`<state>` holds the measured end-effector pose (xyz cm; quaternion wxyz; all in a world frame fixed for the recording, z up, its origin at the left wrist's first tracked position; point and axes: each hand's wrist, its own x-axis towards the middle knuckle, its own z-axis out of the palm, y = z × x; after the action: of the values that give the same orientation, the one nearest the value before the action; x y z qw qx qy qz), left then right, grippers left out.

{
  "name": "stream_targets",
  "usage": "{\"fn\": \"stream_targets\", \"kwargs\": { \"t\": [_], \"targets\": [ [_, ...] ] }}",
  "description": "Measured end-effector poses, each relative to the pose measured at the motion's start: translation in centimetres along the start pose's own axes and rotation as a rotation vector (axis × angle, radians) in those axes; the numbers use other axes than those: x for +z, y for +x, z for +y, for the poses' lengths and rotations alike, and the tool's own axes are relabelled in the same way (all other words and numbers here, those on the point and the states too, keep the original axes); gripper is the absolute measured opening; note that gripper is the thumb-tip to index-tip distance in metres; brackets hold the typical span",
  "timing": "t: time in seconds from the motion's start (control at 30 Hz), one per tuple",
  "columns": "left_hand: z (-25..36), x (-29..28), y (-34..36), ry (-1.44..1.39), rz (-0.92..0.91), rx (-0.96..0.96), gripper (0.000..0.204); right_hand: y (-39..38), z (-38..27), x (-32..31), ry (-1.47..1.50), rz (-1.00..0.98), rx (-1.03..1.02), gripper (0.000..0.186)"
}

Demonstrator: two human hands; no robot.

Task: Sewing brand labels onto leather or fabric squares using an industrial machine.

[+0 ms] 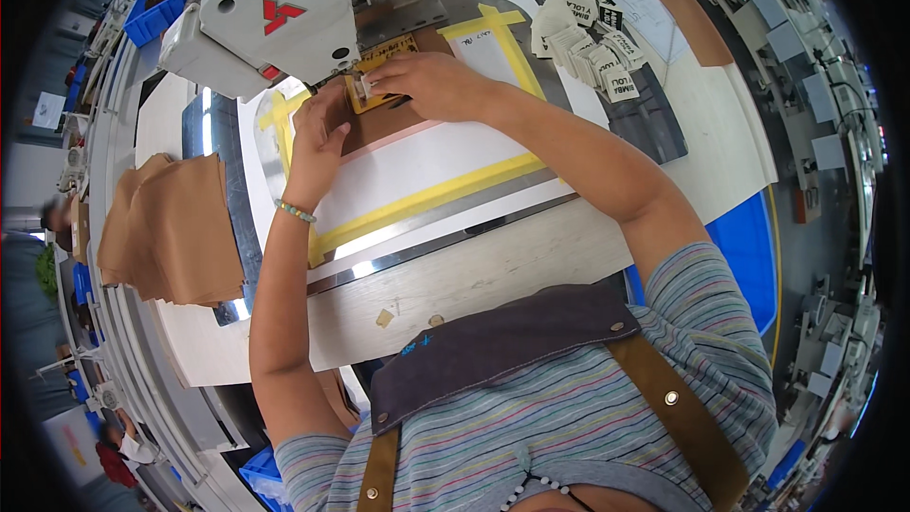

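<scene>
My left hand [320, 137] is curled at the left edge of a brown panel [377, 130] under the white sewing machine [270, 9], thumb showing; what its fingertips hold is hidden. My right hand [439, 85] reaches from the right with fingers bent together onto a small pale piece [366, 85] inside a yellow template [384, 52] on the panel. The panel lies over a white sheet [408, 166] framed with yellow tape. The machine's needle area is just left of the template, partly hidden.
A stack of brown pieces [166, 228] lies at left, printed labels [580, 38] at upper right beside a brown strip [690, 24]. Blue bins [735, 265] stand right and upper left [152, 14]. Blurred people [114, 450] are at the far left. The pale table's edge [474, 275] runs before me.
</scene>
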<state>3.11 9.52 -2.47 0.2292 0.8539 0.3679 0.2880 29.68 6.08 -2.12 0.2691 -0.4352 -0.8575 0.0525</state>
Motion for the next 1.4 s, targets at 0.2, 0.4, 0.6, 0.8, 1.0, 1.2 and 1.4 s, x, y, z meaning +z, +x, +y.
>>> {"fn": "stream_targets", "kwargs": {
  "t": [0.2,0.4,0.6,0.8,1.0,1.2,1.4],
  "targets": [
    [-1.1,0.1,0.1,-0.439,0.243,-0.48,0.039,0.1,-0.3,-0.1,0.011,-0.022,0.013,0.045],
    [0.6,1.8,3.2,0.347,0.237,-0.186,0.028,0.0,0.0,0.2,-0.002,-0.028,0.015,0.045],
    [-2.1,2.0,3.3,0.213,0.221,-0.228,0.026,0.1,-0.1,0.2,-0.006,-0.012,0.007,0.045],
    [-2.7,-0.3,1.9,0.181,0.389,-0.31,0.022,0.1,-0.2,0.0,0.003,-0.03,0.014,0.045],
    [0.8,-0.4,-0.1,0.443,0.246,0.15,0.034,-0.1,0.1,0.0,-0.002,-0.022,0.004,0.045],
    [3.2,-0.1,-0.5,0.497,0.003,0.219,0.046,0.3,-0.3,-0.7,0.01,-0.044,0.006,0.044],
    [3.4,-0.1,-0.5,0.677,-0.117,0.255,0.053,0.3,-0.2,-0.7,-0.061,-0.04,-0.04,0.043]
  ]
}}
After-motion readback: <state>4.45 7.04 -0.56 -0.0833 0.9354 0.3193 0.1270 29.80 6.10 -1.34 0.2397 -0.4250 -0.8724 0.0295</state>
